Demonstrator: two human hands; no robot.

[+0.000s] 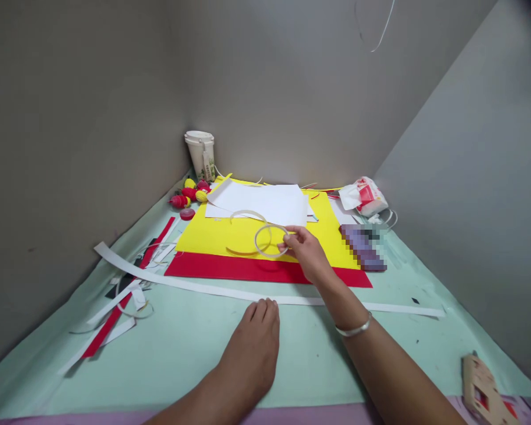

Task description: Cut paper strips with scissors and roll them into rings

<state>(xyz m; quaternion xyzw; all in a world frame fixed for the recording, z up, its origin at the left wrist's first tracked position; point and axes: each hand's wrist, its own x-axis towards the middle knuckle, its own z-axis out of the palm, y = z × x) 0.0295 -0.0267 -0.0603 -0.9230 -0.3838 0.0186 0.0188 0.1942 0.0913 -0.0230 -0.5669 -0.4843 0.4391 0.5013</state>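
Note:
My right hand pinches the right side of a thin white ring between thumb and fingers, above the coloured sheets. Behind the ring, a loose curved strip arcs over the yellow sheet. A long white paper strip runs across the table in front of me, its left end curling up. My left hand is closed at the middle of this strip, fingers together on its near edge; the fingertips are hidden. A red sheet lies under the yellow one, and white paper lies on top.
Red, white and black scraps lie at the left. A lidded cup stands in the back corner beside red and yellow thread bundles. At the right are a blurred-out phone, a tissue pack and a beige tool.

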